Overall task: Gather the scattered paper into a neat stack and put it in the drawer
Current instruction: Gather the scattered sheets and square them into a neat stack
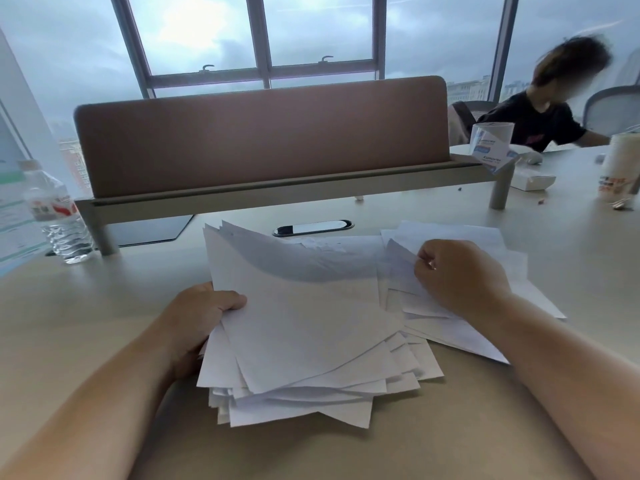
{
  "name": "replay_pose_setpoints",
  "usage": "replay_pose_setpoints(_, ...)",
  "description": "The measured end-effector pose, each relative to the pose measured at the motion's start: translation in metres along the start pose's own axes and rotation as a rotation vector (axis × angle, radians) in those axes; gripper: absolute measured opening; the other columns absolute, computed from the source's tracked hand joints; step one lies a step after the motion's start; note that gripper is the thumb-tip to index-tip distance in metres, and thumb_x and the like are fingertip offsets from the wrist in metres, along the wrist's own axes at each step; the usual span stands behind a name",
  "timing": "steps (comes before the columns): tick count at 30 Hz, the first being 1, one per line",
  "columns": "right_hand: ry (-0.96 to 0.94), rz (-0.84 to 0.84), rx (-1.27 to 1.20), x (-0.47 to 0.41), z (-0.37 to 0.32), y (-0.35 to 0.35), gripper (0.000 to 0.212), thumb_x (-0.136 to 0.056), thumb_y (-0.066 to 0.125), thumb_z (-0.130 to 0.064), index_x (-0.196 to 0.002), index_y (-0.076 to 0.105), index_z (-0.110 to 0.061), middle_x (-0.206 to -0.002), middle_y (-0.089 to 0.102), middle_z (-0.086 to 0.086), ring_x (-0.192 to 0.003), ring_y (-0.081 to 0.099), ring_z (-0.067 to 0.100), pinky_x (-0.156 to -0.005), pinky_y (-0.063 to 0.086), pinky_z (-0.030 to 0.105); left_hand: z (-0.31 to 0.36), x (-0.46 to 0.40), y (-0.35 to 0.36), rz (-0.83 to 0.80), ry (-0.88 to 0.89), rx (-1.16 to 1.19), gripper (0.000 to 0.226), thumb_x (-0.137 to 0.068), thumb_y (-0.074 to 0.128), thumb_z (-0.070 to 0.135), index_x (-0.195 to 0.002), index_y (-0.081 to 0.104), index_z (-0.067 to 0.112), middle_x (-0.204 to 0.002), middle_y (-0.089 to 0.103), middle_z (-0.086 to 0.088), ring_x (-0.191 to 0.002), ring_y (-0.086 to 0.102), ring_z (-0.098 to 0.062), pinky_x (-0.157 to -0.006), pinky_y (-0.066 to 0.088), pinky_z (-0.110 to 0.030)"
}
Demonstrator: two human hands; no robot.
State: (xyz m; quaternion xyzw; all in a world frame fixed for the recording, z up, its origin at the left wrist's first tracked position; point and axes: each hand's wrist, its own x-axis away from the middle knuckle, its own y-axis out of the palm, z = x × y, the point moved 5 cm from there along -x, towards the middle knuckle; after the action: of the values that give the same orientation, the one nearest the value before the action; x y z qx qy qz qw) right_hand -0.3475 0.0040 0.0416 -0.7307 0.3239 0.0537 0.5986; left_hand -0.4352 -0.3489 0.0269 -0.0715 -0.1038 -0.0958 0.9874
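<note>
A loose, uneven bundle of white paper sheets [304, 327] is lifted at the desk's middle, its corners fanning out at the bottom. My left hand [204, 313] grips the bundle's left edge, thumb on top. My right hand [457, 275] pinches the edge of one sheet among several scattered sheets [460, 237] lying flat on the desk to the right. No drawer is in view.
A brown divider panel [259, 140] on a grey rail crosses the desk behind the paper. A water bottle [55, 216] stands at the left. A cable port [311, 227] lies behind the sheets. Cups [620, 168], a box and a seated person [540, 123] are at the far right.
</note>
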Motion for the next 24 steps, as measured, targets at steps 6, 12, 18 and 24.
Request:
replay_pose_setpoints(6,-0.239,0.150,-0.211,0.022,-0.047,-0.015,0.011,-0.092,0.064,-0.030,-0.085,0.070,-0.025,-0.086,0.072,-0.008,-0.075,0.062,0.019,-0.064,0.054,0.036,-0.001,0.000,0.001,-0.011,-0.011,-0.011,0.019,-0.098,0.058,0.002,-0.114,0.067,-0.001,-0.098,0.078,-0.025,-0.087,0.075,-0.044,-0.085,0.059,-0.050)
replay_pose_setpoints(12,-0.517,0.065,-0.534,0.052,-0.091,-0.022,0.007,-0.091,0.073,-0.024,-0.093,0.079,-0.026,-0.101,0.075,-0.019,-0.091,0.070,-0.001,-0.077,0.058,0.031,0.000,0.001,0.002,0.006,-0.024,-0.027,0.016,-0.098,0.059,0.002,-0.110,0.069,0.001,-0.090,0.078,-0.022,-0.075,0.075,-0.038,-0.078,0.059,-0.047)
replay_pose_setpoints(18,-0.623,-0.159,-0.565,0.070,-0.114,-0.005,0.012,-0.091,0.072,-0.033,-0.100,0.080,-0.034,-0.110,0.073,-0.022,-0.100,0.066,-0.009,-0.083,0.056,0.023,0.004,0.006,0.003,0.043,0.004,-0.015,0.032,-0.100,0.062,0.028,-0.103,0.075,0.000,-0.083,0.078,-0.020,-0.060,0.074,-0.034,-0.066,0.057,-0.039)
replay_pose_setpoints(24,-0.617,-0.384,-0.474,0.076,-0.120,0.015,0.018,-0.086,0.069,-0.040,-0.102,0.078,-0.038,-0.107,0.073,-0.027,-0.100,0.066,-0.008,-0.089,0.054,0.024,0.004,0.005,0.008,-0.055,-0.054,0.065,0.044,-0.103,0.054,0.047,-0.117,0.074,0.011,-0.108,0.079,-0.015,-0.097,0.076,-0.039,-0.090,0.056,-0.046)
